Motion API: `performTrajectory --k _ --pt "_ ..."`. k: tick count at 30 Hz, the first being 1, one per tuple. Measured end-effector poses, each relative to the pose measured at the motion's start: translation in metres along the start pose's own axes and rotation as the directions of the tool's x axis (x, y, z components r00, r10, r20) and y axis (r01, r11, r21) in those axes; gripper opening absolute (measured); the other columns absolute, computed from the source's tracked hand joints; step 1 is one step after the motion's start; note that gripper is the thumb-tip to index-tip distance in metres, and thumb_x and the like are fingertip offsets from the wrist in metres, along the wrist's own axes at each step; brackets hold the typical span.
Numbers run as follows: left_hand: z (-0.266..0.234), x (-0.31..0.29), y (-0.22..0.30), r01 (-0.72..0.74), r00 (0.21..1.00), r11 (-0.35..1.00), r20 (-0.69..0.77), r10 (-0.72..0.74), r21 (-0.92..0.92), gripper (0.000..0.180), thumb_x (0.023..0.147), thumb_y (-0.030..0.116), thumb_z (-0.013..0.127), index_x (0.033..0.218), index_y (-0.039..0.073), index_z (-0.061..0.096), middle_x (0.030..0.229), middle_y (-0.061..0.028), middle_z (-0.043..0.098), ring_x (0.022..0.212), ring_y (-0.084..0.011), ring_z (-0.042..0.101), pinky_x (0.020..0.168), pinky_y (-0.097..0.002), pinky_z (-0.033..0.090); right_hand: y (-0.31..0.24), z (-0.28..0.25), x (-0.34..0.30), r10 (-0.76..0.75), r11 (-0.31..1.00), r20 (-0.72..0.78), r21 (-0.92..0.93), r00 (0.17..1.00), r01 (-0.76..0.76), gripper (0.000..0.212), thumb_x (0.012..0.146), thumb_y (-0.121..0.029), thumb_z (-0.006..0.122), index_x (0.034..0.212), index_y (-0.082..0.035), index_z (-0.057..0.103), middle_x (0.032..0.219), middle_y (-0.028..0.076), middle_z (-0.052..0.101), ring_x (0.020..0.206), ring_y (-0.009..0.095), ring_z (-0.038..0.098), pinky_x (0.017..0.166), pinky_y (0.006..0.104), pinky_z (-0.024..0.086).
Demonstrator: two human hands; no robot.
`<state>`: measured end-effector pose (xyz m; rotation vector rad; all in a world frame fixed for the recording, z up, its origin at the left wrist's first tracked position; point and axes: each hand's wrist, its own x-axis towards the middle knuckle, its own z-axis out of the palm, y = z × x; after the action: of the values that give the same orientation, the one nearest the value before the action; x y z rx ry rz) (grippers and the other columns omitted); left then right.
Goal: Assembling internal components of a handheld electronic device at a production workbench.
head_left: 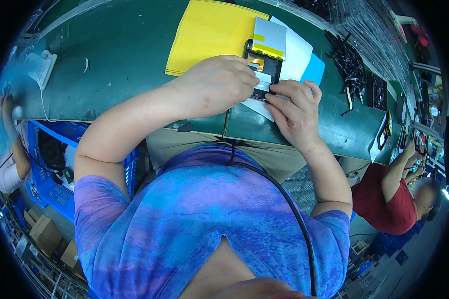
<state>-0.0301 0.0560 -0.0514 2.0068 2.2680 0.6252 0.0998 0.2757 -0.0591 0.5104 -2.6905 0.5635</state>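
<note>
A black electronic device housing (273, 66) lies on the bench before me, its inside facing up. A silver pouch battery (271, 36) with yellow tape sits over its far end. An orange flex strip (256, 63) and a whitish rectangular piece (263, 81) show inside. My left hand (222, 82) is closed at the housing's left side, its fingers curled over the edge and some fingertips hidden. At the near right corner my right hand (297, 107) pinches the housing's edge between thumb and fingers.
Under the device lie a yellow sheet (209, 32) and white and blue sheets (297, 45). Black strips (348, 65) are heaped to the right. A white corded device (46, 70) sits far left. A blue crate (52, 184) stands beside the bench. Co-workers sit on both sides.
</note>
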Motion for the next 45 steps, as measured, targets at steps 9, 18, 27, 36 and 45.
performTrajectory --k 9,18,27,36,45 --pt "0.0 -0.003 -0.002 -0.002 1.0 1.0 -0.007 0.002 -0.001 0.017 0.085 0.015 0.07 0.099 0.005 0.073 0.116 -0.0075 0.071 0.115 -0.0234 0.065 0.109 -0.0395 0.047 -0.004 -0.003 0.005 -0.182 0.943 0.072 -0.269 0.981 0.195 0.023 0.075 -0.017 0.08 0.097 -0.016 0.075 0.11 -0.003 0.069 0.112 0.018 0.062 0.106 0.0472 0.031" --pt "0.0 -0.002 -0.002 -0.009 1.0 1.0 -0.006 0.009 -0.017 0.018 0.085 0.014 0.069 0.1 0.004 0.072 0.115 -0.0085 0.072 0.116 -0.0242 0.065 0.109 -0.0401 0.047 0.0 0.001 0.004 -0.088 0.99 0.022 -0.108 0.996 0.09 0.02 0.076 -0.014 0.078 0.095 -0.017 0.073 0.115 -0.004 0.069 0.118 0.02 0.06 0.107 0.0479 0.029" --pt "0.001 -0.003 -0.005 -0.056 0.998 0.998 -0.039 0.056 -0.011 0.017 0.085 0.014 0.07 0.1 0.005 0.072 0.113 -0.0074 0.071 0.115 -0.0246 0.065 0.109 -0.0404 0.047 -0.001 -0.001 0.008 -0.163 0.944 0.147 -0.264 0.976 0.197 0.015 0.084 -0.018 0.071 0.096 -0.014 0.063 0.124 0.001 0.068 0.13 0.018 0.055 0.112 0.0506 0.027" --pt "0.006 -0.001 -0.001 -0.053 0.974 0.999 -0.223 0.048 -0.015 0.025 0.082 0.014 0.068 0.105 0.005 0.062 0.113 -0.0095 0.068 0.12 -0.0287 0.059 0.108 -0.0415 0.046 0.008 -0.002 0.009 -0.151 0.972 0.101 -0.164 0.983 0.166 0.015 0.085 -0.016 0.071 0.095 -0.011 0.06 0.122 0.003 0.068 0.126 0.019 0.057 0.113 0.0524 0.028" --pt "0.005 0.001 0.0 -0.095 0.97 0.993 -0.218 0.11 0.077 0.029 0.078 0.012 0.078 0.105 0.007 0.069 0.115 -0.0073 0.07 0.111 -0.0263 0.064 0.099 -0.0417 0.052 0.02 -0.023 0.016 0.374 0.928 -0.296 0.125 0.879 -0.352 0.026 0.081 -0.021 0.079 0.096 -0.005 0.066 0.095 0.013 0.064 0.096 0.035 0.063 0.086 0.0447 0.05"
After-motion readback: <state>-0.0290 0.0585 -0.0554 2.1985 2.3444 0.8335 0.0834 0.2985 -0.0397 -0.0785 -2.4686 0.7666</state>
